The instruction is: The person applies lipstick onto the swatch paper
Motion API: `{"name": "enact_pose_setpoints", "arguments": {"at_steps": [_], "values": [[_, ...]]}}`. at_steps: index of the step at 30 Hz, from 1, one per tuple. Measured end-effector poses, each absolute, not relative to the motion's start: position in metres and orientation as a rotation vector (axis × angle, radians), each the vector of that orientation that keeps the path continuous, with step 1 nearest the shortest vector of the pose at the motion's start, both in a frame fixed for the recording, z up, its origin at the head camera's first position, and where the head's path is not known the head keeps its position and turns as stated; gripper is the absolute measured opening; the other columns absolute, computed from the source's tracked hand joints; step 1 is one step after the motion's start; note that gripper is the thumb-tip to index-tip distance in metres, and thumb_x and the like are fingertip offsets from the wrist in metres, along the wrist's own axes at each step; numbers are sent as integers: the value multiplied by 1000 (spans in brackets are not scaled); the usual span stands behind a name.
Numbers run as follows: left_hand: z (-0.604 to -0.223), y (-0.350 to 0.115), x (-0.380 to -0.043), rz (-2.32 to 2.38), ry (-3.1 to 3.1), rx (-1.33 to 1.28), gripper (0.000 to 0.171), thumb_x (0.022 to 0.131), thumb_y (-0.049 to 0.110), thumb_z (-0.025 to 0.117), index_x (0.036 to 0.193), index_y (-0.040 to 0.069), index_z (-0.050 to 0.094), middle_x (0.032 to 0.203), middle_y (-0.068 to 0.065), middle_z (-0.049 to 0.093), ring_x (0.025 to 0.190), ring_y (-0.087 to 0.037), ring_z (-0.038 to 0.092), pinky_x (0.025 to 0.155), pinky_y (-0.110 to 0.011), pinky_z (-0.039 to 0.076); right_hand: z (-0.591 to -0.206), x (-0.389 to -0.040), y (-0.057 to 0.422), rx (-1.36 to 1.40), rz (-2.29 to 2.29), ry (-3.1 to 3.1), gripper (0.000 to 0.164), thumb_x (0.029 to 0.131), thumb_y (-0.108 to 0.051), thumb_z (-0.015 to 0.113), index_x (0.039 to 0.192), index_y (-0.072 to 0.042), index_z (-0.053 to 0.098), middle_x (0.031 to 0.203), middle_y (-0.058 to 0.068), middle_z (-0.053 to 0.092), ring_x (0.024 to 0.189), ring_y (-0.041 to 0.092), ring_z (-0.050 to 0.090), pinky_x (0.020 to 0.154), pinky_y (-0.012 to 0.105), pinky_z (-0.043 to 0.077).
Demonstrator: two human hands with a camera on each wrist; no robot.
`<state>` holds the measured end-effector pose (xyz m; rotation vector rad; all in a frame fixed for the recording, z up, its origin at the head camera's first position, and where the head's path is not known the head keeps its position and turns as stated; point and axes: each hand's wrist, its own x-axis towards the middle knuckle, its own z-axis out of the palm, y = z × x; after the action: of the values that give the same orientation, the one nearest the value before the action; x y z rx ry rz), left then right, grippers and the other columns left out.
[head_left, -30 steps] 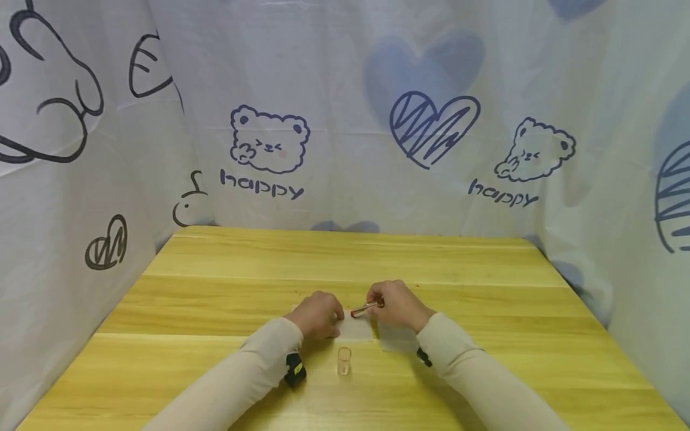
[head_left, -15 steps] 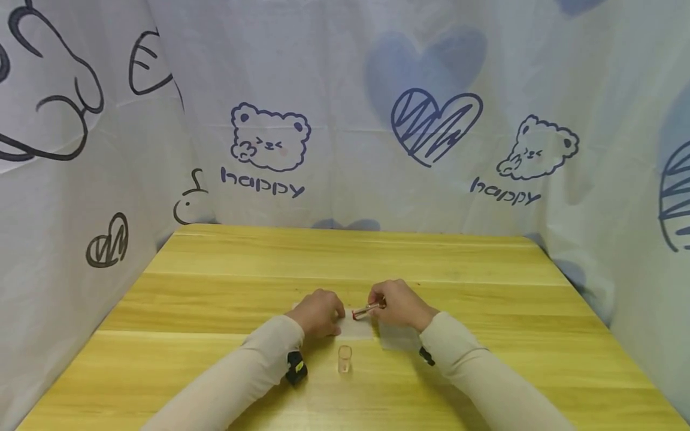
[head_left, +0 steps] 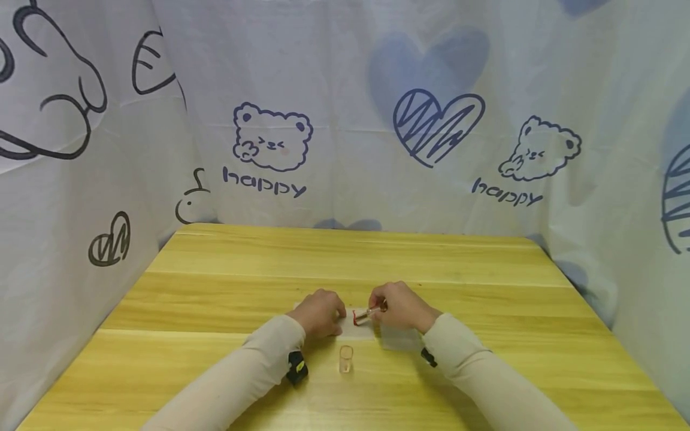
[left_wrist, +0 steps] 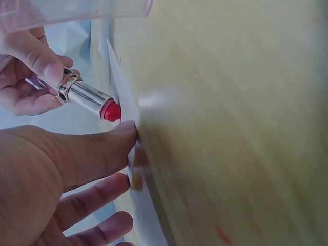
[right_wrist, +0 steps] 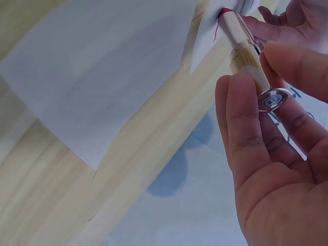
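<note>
An uncapped lipstick with a gold-silver case is pinched between the thumb and fingers of my right hand. Its red tip points left and touches a small white paper, where a short red line shows. My left hand rests on that paper's left part; in the left wrist view its thumb lies straight along the sheet, fingers spread and holding nothing. Nearer the camera, a clear pinkish cap stands upright on the table between the forearms.
Another white paper lies under and beside the right hand, with a narrow gap between the sheets. Everything sits on a yellow wooden table. White printed curtains hang behind it and at both sides.
The lipstick tip has moved slightly toward the camera over the paper, and a red line now shows behind it. My left hand has stayed in place on the sheet.
</note>
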<state>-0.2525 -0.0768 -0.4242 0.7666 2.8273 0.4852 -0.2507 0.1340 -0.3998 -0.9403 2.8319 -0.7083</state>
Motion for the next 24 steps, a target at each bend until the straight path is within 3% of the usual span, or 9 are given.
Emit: {"name": "enact_pose_setpoints", "arguments": {"at_steps": [24], "values": [[-423, -76, -251, 504, 2844, 777, 25, 78, 16, 82, 101, 8, 75, 108, -6, 69, 103, -27, 62, 88, -41, 51, -391, -245, 136, -1057, -677, 2689, 8, 85, -4, 71, 85, -11, 69, 79, -5, 63, 70, 8, 55, 64, 27, 49]]}}
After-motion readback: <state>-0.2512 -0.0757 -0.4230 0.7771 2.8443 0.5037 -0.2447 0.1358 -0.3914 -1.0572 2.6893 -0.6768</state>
